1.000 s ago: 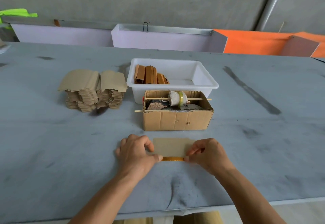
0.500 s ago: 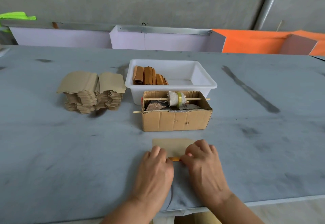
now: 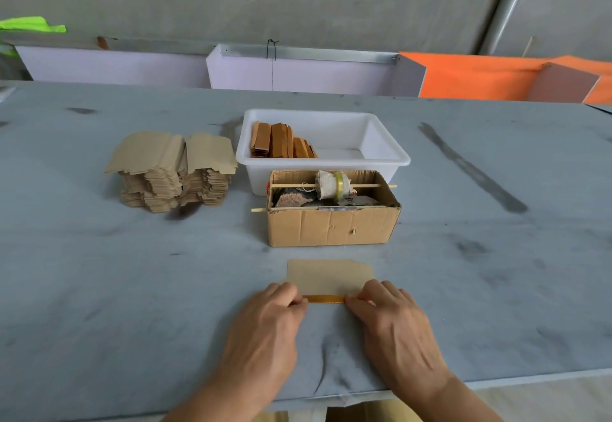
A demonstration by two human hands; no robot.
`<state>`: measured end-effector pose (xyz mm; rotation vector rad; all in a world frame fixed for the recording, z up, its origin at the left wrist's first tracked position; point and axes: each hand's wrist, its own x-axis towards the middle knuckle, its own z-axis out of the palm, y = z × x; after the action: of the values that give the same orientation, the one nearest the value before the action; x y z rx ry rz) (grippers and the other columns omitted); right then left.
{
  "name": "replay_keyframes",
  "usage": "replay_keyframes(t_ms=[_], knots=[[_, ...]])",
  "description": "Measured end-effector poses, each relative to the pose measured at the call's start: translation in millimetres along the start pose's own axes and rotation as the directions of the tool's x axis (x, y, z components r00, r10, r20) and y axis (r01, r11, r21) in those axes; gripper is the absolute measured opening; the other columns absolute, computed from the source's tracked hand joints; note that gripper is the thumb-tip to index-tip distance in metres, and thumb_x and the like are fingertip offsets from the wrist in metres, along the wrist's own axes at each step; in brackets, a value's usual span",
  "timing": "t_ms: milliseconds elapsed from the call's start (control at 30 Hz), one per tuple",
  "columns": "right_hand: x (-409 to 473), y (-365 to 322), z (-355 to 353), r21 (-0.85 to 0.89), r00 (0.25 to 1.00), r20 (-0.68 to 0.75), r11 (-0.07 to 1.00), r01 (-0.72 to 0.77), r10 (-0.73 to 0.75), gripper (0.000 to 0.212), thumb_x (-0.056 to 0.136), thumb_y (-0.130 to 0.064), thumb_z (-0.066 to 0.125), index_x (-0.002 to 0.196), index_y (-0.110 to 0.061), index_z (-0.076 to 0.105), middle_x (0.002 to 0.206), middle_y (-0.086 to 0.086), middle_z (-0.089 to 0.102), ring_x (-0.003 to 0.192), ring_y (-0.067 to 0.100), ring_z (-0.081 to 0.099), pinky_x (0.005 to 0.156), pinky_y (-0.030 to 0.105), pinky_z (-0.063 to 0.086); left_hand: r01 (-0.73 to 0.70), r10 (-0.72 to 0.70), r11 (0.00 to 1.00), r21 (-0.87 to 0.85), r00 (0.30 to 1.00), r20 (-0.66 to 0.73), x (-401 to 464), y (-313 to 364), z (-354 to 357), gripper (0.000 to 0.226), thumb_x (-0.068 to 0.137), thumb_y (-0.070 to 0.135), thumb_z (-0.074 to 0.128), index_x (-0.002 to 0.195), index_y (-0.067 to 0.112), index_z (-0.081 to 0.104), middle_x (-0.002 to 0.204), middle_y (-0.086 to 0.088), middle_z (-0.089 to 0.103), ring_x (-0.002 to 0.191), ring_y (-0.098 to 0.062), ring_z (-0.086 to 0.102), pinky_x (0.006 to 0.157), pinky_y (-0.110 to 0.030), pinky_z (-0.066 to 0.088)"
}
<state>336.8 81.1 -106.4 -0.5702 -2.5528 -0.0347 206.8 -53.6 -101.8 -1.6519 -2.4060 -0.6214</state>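
A flat tan cardboard piece lies on the grey table right in front of me. An orange-yellow strip runs along its near edge. My left hand lies palm down with its fingertips pressing the strip's left end. My right hand presses the strip's right end in the same way. The ends of the strip are hidden under my fingers.
Just beyond the piece stands an open cardboard box with a tape roll on a stick across it. Behind it is a white tub holding folded brown pieces. A stack of cardboard blanks sits at the left.
Half a second ago my hands were close together at the middle of the strip. They have since slid apart along it to its two ends.
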Motion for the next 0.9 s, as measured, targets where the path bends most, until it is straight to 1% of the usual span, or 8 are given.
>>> replay_keyframes(t_ms=[67,133,200,300,400,467,700,900], knots=[[-2.9,-1.0,-2.5,0.091,0.998,0.036,0.994,-0.061,0.058,0.017,0.056,0.002,0.060,0.060,-0.012,0.068,0.063,0.002,0.057,0.051,0.025,0.054,0.040,0.024,0.042,0.033,-0.030,0.998,-0.047,0.997,0.065,-2.1,0.1,-4.8,0.035,0.048,-0.006,0.078,0.073,0.018,0.075,0.079,0.012,0.065,0.068,-0.009,0.064,0.060,-0.019,0.049],[-0.2,-1.7,-8.3,0.184,0.985,0.121,0.973,-0.141,0.120,0.011,0.064,-0.005,0.060,0.062,-0.014,0.067,0.067,0.000,0.058,0.056,0.024,0.057,0.042,0.027,0.044,0.087,-0.080,0.995,-0.056,0.989,0.123,3.7,0.8,-7.1,0.019,0.070,0.004,0.064,0.081,0.017,0.072,0.088,0.010,0.065,0.082,-0.011,0.063,0.072,-0.022,0.047],[10.1,1.3,-13.3,0.197,0.961,0.204,0.954,-0.228,0.188,0.012,0.075,-0.017,0.061,0.068,-0.018,0.070,0.073,-0.003,0.061,0.061,0.021,0.059,0.050,0.029,0.046,0.178,-0.174,0.980,-0.085,0.983,0.055,19.0,-1.8,-5.2,0.019,0.084,0.014,0.050,0.091,0.016,0.068,0.095,0.005,0.064,0.090,-0.016,0.059,0.079,-0.027,0.043],[32.8,9.5,-12.3,0.191,0.941,0.231,0.937,-0.293,0.248,0.013,0.082,-0.019,0.062,0.079,-0.017,0.074,0.084,-0.001,0.065,0.071,0.022,0.062,0.063,0.032,0.048,0.265,-0.282,0.947,-0.184,0.957,-0.073,45.4,-6.2,-0.5,0.019,0.088,0.021,0.056,0.102,0.017,0.067,0.101,0.001,0.063,0.097,-0.019,0.057,0.081,-0.029,0.041],[50.6,17.2,-1.8,0.205,0.926,0.221,0.914,-0.350,0.305,0.013,0.087,-0.017,0.061,0.093,-0.014,0.073,0.102,-0.001,0.062,0.082,0.023,0.063,0.071,0.032,0.048,0.311,-0.323,0.931,-0.189,0.946,-0.035,59.1,-12.6,11.4,0.030,0.089,0.027,0.060,0.117,0.016,0.062,0.113,0.000,0.056,0.110,-0.019,0.051,0.088,-0.028,0.038],[57.9,21.3,5.6,0.170,0.897,0.296,0.906,-0.388,0.329,0.019,0.089,-0.022,0.060,0.104,-0.014,0.070,0.112,-0.001,0.056,0.091,0.022,0.060,0.075,0.030,0.047,0.329,-0.331,0.932,-0.153,0.944,0.015,62.2,-16.7,17.4,0.036,0.088,0.031,0.062,0.121,0.017,0.059,0.116,-0.001,0.055,0.113,-0.020,0.049,0.091,-0.027,0.037],[76.0,29.6,8.3,0.183,0.814,0.532,0.907,-0.379,0.233,0.021,0.088,-0.019,0.063,0.109,-0.018,0.064,0.110,0.001,0.060,0.103,0.019,0.057,0.088,0.030,0.048,0.335,-0.320,0.936,-0.107,0.937,0.140,71.5,-20.4,16.9,0.038,0.084,0.035,0.065,0.117,0.018,0.061,0.111,-0.004,0.056,0.110,-0.020,0.053,0.087,-0.029,0.040],[70.1,29.0,8.8,0.184,0.852,0.500,0.942,-0.282,0.157,0.014,0.090,-0.016,0.059,0.099,-0.023,0.067,0.115,0.001,0.051,0.109,0.020,0.047,0.094,0.030,0.043,0.351,-0.337,0.935,-0.045,0.923,0.187,77.2,-17.7,10.8,0.022,0.080,0.037,0.068,0.093,0.022,0.059,0.108,-0.001,0.052,0.107,-0.021,0.049,0.086,-0.029,0.037]])
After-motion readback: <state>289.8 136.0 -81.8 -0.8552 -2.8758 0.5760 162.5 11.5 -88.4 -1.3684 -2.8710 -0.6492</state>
